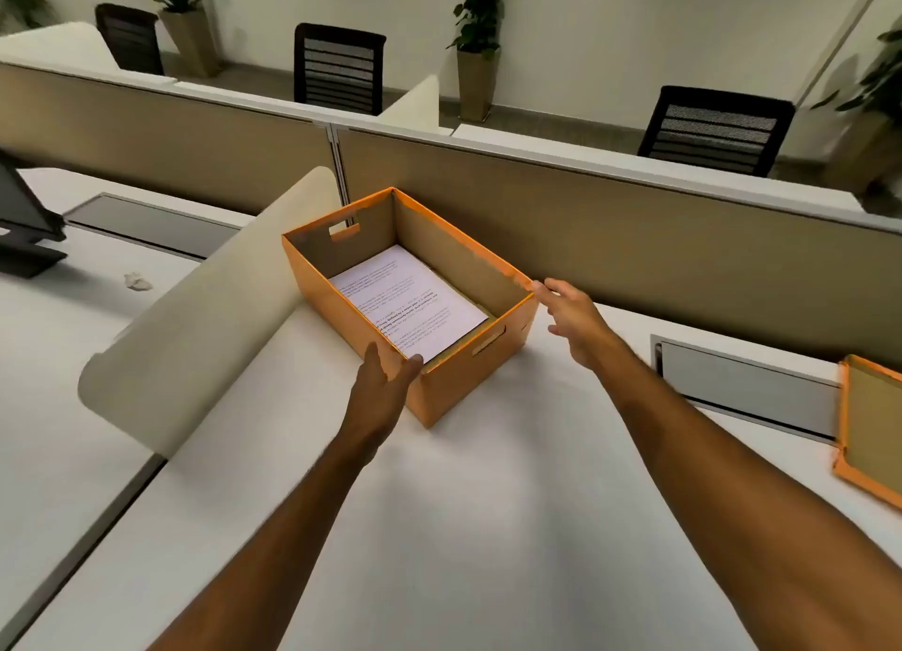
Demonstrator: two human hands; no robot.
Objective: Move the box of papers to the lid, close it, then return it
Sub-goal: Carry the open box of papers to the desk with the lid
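An open orange cardboard box stands on the white desk, turned at an angle, with printed white papers lying flat inside. My left hand grips the box's near left corner, the thumb outside the wall and a fingertip curled over the rim. My right hand is at the box's right corner, fingers spread, a fingertip touching the rim. The orange lid lies upside down at the desk's far right edge, partly cut off by the frame.
A rounded cream divider rises just left of the box. A tan partition runs along the back of the desk. A cable hatch sits between box and lid. A black stand and crumpled paper lie left.
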